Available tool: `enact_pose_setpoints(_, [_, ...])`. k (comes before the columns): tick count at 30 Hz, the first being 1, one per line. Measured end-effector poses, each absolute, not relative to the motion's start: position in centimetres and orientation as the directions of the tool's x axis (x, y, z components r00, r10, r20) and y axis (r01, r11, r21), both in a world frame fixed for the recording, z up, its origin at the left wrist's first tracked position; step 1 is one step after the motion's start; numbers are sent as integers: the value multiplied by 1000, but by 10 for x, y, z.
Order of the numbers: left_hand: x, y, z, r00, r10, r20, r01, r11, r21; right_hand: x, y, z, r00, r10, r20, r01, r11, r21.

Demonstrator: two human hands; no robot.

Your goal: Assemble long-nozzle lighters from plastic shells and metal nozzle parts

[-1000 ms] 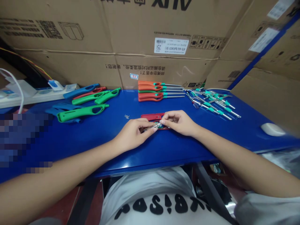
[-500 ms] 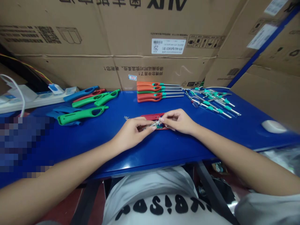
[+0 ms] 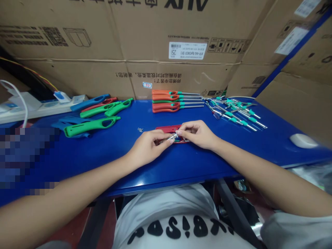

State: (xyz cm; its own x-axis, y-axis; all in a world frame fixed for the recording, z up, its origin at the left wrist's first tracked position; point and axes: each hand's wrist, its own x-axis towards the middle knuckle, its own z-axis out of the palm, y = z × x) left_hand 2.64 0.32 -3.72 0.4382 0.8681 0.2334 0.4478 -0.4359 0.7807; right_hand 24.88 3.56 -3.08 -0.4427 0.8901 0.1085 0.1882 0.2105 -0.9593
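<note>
Both of my hands meet at the middle of the blue table (image 3: 109, 152). My left hand (image 3: 147, 147) and my right hand (image 3: 198, 134) are each pinched on a thin metal lighter insert (image 3: 171, 137) with a clear tip and red wires. It lies over a red plastic half shell (image 3: 168, 128), which my fingers partly hide. A tiny metal part (image 3: 140, 130) rests just left of the shell.
Green, blue and red empty shells (image 3: 90, 126) lie at the left. A stack of assembled orange lighters (image 3: 168, 101) sits at the back, with several loose metal inserts (image 3: 234, 112) to its right. Cardboard boxes (image 3: 181, 45) wall the back; a power strip (image 3: 41, 107) and a white object (image 3: 302, 140) flank the table.
Almost nothing; my fingers shift slightly on the insert and the view bobs a little.
</note>
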Motion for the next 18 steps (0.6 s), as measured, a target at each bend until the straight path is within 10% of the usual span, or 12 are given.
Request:
enact_pose_setpoints(12, [18,7,-23,429,883,188,432,-384,816,251,38,-22,-461,879,118,184,225,-957])
enact_pose_setpoints(18, [3,13,-9,435,867,244,593,-479,647,259,41,-22,-471,869,153,260,303,-917])
